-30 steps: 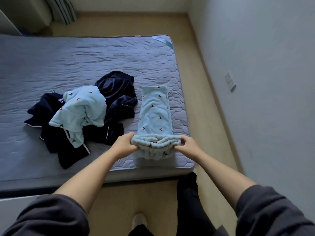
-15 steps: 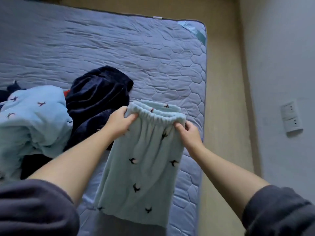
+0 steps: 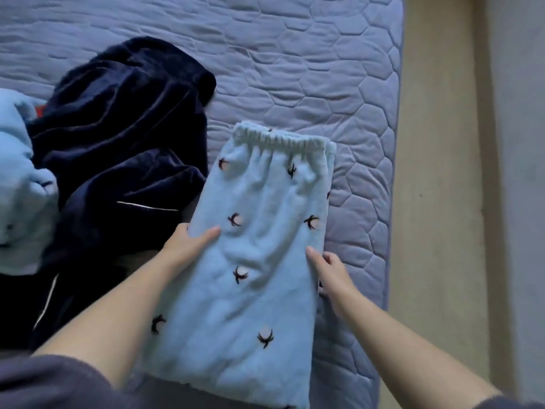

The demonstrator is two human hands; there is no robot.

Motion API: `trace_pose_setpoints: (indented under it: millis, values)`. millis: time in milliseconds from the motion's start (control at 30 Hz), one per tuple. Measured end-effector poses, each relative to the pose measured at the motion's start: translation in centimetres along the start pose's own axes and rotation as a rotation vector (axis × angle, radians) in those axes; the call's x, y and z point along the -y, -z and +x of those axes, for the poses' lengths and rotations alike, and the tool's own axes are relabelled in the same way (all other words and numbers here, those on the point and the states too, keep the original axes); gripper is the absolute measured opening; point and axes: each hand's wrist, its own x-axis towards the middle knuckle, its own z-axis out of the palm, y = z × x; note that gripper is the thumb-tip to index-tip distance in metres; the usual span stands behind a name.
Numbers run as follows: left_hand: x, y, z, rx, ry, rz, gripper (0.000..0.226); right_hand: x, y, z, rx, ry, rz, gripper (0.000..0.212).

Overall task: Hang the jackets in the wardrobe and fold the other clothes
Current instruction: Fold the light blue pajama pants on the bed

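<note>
Pants (image 3: pixel 265 246) lie flat on mattress (image 3: pixel 354 93), between my hands. Left hand (image 3: pixel 188 246) and right hand (image 3: pixel 327 270) each pinch a side edge, thumb on top. Risk: uneven lift slides layers apart, or left edge drags dark pile (image 3: pixel 118 143) just beside left hand.

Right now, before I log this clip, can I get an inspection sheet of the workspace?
Surface: quilted grey-blue mattress.
Job's things: light blue trousers lie folded flat, waistband at the far end; navy garments heaped to their left; light blue top crumpled at the left edge of view.
Clutter: nothing seen.
Hands: left hand grips the trousers' left edge, thumb on top; right hand grips the right edge.
Cables: nothing seen.
Surroundings: beige floor right of the mattress, then a pale wall.
</note>
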Motion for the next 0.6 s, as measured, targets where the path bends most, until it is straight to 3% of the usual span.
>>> trace_pose_setpoints:
  millis: [100,333,467,600]
  values:
    - [2.3,1.1,-2.1,0.188,0.020,-0.083,0.046,-2.3,-0.8,-1.7,0.155,-0.049,0.048,0.036]
    - [6.8,1.0,-7.5,0.304,0.177,0.033,0.045,-7.4,-0.5,-5.5,0.281,-0.141,-0.006,0.041]
    - [9.1,1.3,-10.1,0.257,0.328,0.225,0.043,-11.3,0.0,-8.3,0.167,-0.215,-0.139,0.032]
    - [11.7,1.5,-13.3,0.262,0.358,0.162,0.041,-13.8,1.2,-11.4,0.094,-0.229,-0.215,0.026]
